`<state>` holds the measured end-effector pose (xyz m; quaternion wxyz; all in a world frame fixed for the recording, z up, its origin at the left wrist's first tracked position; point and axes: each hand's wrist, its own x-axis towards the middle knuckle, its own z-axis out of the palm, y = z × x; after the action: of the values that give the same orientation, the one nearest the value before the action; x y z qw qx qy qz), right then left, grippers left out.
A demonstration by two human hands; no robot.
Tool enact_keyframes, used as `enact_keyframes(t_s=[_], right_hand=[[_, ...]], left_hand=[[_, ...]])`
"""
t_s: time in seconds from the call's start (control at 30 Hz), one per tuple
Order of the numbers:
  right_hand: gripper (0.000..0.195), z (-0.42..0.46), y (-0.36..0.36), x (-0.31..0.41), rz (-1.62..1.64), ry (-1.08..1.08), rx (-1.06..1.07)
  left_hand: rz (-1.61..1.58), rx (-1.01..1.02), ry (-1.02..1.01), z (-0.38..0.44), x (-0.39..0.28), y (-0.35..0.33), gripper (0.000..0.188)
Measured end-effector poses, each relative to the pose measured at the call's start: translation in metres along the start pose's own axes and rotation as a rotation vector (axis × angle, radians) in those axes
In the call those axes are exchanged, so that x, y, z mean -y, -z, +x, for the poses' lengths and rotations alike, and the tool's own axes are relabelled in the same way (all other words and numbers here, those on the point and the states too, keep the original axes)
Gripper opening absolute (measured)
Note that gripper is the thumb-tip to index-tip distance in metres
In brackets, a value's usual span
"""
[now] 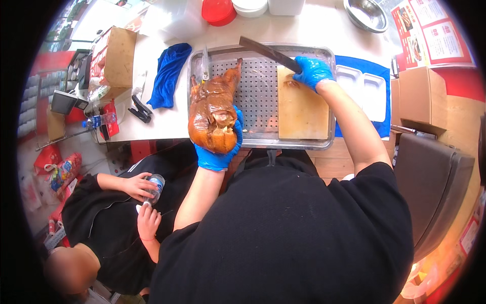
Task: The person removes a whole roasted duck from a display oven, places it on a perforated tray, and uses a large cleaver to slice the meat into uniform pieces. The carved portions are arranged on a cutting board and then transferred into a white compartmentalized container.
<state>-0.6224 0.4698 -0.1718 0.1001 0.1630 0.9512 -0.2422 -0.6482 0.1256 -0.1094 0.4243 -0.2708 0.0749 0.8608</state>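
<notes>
My left hand (218,154), in a blue glove, is under the cut end of a glossy roast duck (212,114) and grips it at the left of a perforated metal tray (260,143). Pale meat shows at the opening. In my right hand (313,72), also gloved in blue, is the handle end of a long dark knife (265,52), its blade pointing up and left over the tray. Below that hand lies a yellowish cutting board (303,110) with brown scraps near its top. A narrow clear blade-like object (205,64) stands by the duck; its kind is unclear.
A blue cloth (169,76) and black stapler (140,109) lie left of the tray. White trays (374,97) rest on another blue cloth at right. Metal bowls (366,15) and a red-lidded tub (218,11) stand behind. At lower left, another person (114,228) holds a plastic bottle.
</notes>
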Motion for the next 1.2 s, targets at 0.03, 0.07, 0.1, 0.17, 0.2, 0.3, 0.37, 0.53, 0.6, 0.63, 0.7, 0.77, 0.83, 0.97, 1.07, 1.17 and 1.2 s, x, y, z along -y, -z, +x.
enact_keyframes(t_s=[0.03, 0.07, 0.1, 0.17, 0.2, 0.3, 0.37, 0.53, 0.6, 0.63, 0.7, 0.77, 0.83, 0.97, 1.07, 1.17, 1.2], right_hand=[[0.039, 0.0, -0.002, -0.002, -0.006, -0.012, 0.002], [0.04, 0.0, -0.004, -0.004, -0.012, -0.025, 0.004], [0.041, 0.0, -0.003, -0.006, -0.019, -0.035, 0.007], [0.041, -0.011, 0.0, -0.017, -0.008, -0.136, -0.065], [0.04, -0.018, 0.003, -0.028, -0.008, -0.187, -0.105], [0.04, -0.044, 0.015, -0.063, 0.068, -0.264, -0.218], [0.036, -0.069, 0.043, -0.068, 0.189, -0.43, -0.188], [0.039, -0.099, 0.052, -0.111, 0.082, -0.626, -0.174], [0.043, -0.095, 0.043, -0.11, 0.239, -0.551, -0.246], [0.044, -0.092, 0.041, -0.101, 0.317, -0.511, -0.283], [0.05, -0.078, 0.047, -0.054, 0.457, -0.497, -0.205], [0.054, -0.055, 0.011, -0.06, 0.258, -0.37, -0.259], [0.052, -0.044, -0.004, -0.049, 0.046, -0.338, -0.304], [0.056, -0.034, -0.001, -0.052, 0.034, -0.45, -0.159], [0.042, -0.052, 0.006, -0.075, 0.149, -0.403, -0.352], [0.048, -0.094, 0.035, -0.089, 0.403, -0.511, -0.369], [0.051, -0.1, 0.043, -0.096, 0.357, -0.564, -0.241]], left_hand=[[-0.022, 0.001, 0.013, 0.0, 0.001, 0.0, 0.064], [-0.002, -0.01, 0.006, 0.0, 0.002, 0.0, 0.064], [0.016, -0.02, -0.003, 0.0, 0.004, 0.0, 0.064], [0.054, -0.038, -0.032, 0.001, 0.005, 0.002, 0.065], [0.071, -0.041, -0.052, 0.005, 0.005, 0.006, 0.065], [0.079, -0.015, -0.081, 0.005, 0.004, 0.016, 0.063], [0.121, 0.038, -0.077, 0.002, 0.002, 0.019, 0.06], [0.117, 0.018, -0.039, 0.004, -0.002, 0.017, 0.058], [0.137, 0.02, -0.068, 0.005, 0.001, 0.016, 0.057], [0.148, 0.022, -0.083, 0.005, 0.001, 0.016, 0.057], [0.225, 0.04, -0.123, 0.005, -0.001, 0.021, 0.054], [0.418, 0.059, -0.155, 0.01, 0.0, 0.025, 0.053], [0.39, 0.079, -0.155, 0.011, 0.0, 0.022, 0.054], [0.231, 0.109, -0.114, 0.007, 0.007, 0.012, 0.057], [0.192, 0.143, -0.104, 0.005, 0.014, 0.006, 0.06], [0.138, 0.194, -0.074, 0.004, 0.021, -0.001, 0.063], [0.122, 0.202, -0.07, 0.002, 0.024, -0.002, 0.063]])
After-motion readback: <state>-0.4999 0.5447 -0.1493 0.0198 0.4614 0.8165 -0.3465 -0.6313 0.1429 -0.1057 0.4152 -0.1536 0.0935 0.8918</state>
